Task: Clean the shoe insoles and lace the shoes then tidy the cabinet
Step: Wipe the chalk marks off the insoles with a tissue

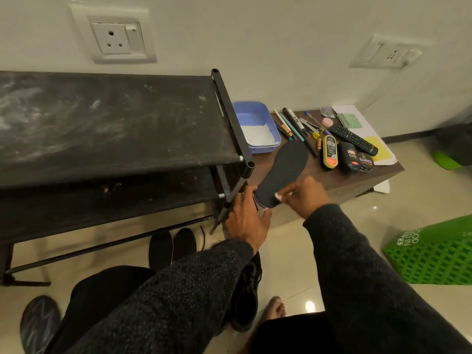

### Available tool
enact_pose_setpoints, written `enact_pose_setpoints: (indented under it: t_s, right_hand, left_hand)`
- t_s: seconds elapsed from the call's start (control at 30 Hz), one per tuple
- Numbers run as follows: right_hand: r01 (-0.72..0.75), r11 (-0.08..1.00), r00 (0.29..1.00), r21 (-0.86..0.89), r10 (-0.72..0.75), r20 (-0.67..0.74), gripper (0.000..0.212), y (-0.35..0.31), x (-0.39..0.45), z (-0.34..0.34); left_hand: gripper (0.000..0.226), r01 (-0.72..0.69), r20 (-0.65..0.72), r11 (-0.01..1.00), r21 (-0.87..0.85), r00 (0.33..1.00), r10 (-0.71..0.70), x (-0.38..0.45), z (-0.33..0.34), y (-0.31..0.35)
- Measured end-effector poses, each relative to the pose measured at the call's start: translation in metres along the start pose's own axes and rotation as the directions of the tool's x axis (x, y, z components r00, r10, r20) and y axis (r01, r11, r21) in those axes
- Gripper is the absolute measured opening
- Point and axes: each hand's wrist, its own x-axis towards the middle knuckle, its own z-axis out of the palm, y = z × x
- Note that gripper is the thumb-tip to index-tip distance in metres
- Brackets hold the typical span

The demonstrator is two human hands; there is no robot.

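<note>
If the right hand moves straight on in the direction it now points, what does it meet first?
The right hand, pinching a small white wipe, points left across the heel of the black insole. It would likely meet the left hand gripping that heel first, though depth is unclear.

Head-worn view, close, downward over both hands

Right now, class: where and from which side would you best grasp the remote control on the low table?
Grip the remote control across its narrow middle, coming from above. It lies flat and slim on the table, and its long sides look clear enough for fingers, with polish containers near one end.
</note>
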Motion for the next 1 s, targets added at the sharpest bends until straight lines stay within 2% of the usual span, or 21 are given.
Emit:
enact_pose_setpoints:
  t_s: [0.07,0.13,0.27,0.47,0.57,0.67,0.73,0.8,0.9,1.0]
  right_hand:
    - [-0.105,0.99,0.981,0.094,0.119,-0.156,0.015,0.006,0.018,-0.004]
    - [-0.179,0.974,0.962,0.136,0.202,-0.181,0.016,0.006,0.032,0.001]
    - [-0.277,0.954,0.934,0.111,0.295,-0.203,0.02,0.003,0.038,0.028]
    - [-0.251,0.968,0.933,-0.005,0.24,-0.269,0.013,-0.01,0.004,0.065]
    - [-0.172,0.984,0.963,-0.056,0.156,-0.218,0.014,-0.024,-0.005,0.068]
    - [-0.146,0.989,0.984,-0.037,0.141,-0.11,0.01,-0.042,-0.005,0.065]
    - [-0.128,0.988,0.992,0.082,0.129,-0.014,0.012,-0.05,-0.006,0.059]
    - [-0.136,0.94,0.99,0.314,0.139,0.012,0.013,-0.054,-0.013,0.046]
    - [-0.153,0.704,0.97,0.694,0.242,-0.032,0.015,-0.048,-0.017,0.018]
    - [-0.122,0.582,0.912,0.804,0.385,-0.141,0.013,-0.025,-0.01,0.004]
  left_hand:
    - [0.068,0.003,0.003,1.0,-0.012,1.0,-0.003,0.0,0.001,-0.001]
    - [0.069,0.01,0.012,1.0,-0.019,1.0,-0.01,0.001,0.003,-0.001]
    - [0.07,0.017,0.012,1.0,-0.02,1.0,-0.017,0.004,0.005,-0.002]
    - [0.062,0.012,-0.032,0.998,-0.065,0.999,-0.014,0.003,0.006,-0.001]
    - [0.057,-0.015,-0.042,0.999,-0.051,0.999,0.013,0.002,0.004,-0.002]
    - [0.058,-0.053,-0.022,0.998,-0.043,0.998,0.052,0.0,0.001,-0.004]
    - [0.058,-0.067,-0.022,0.996,-0.058,0.998,0.066,-0.001,0.001,-0.005]
    - [0.057,-0.061,-0.017,0.995,-0.074,0.998,0.06,-0.001,0.002,-0.005]
    - [0.063,-0.027,-0.009,0.997,-0.068,1.0,0.027,0.0,0.003,-0.002]
    - [0.073,-0.003,-0.006,1.0,-0.01,1.0,0.003,0.001,0.005,0.002]
